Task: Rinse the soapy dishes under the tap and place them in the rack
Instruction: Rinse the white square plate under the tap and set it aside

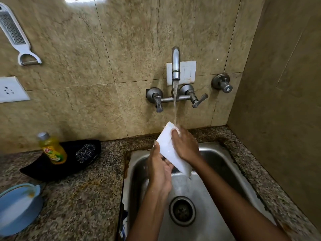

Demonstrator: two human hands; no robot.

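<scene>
A: Now, where was the white dish (171,150) positioned?

B: It was held tilted above the steel sink (225,173), directly beneath the tap (175,64). The water stream (175,103) struck its upper edge, beside the fingertips of the right hand (185,145).

A: State the condition of both hands.

B: The left hand (160,169) was closed around the lower left edge of the dish, thumb on top. The right hand lay over the upper right side, fingers curled on the top edge. Both were gripping the dish.

A: What lay in the sink?

B: The drain (182,210) sat below the forearms, uncovered.

A: And on the surface (83,197)?

B: A yellow detergent bottle (52,148) stood left of the sink, against a black tray (69,164) holding a steel scrubber (86,152). A blue dish (17,207) sat at the left edge of the view. A white grater (14,32) hung on the tiled wall above.
</scene>
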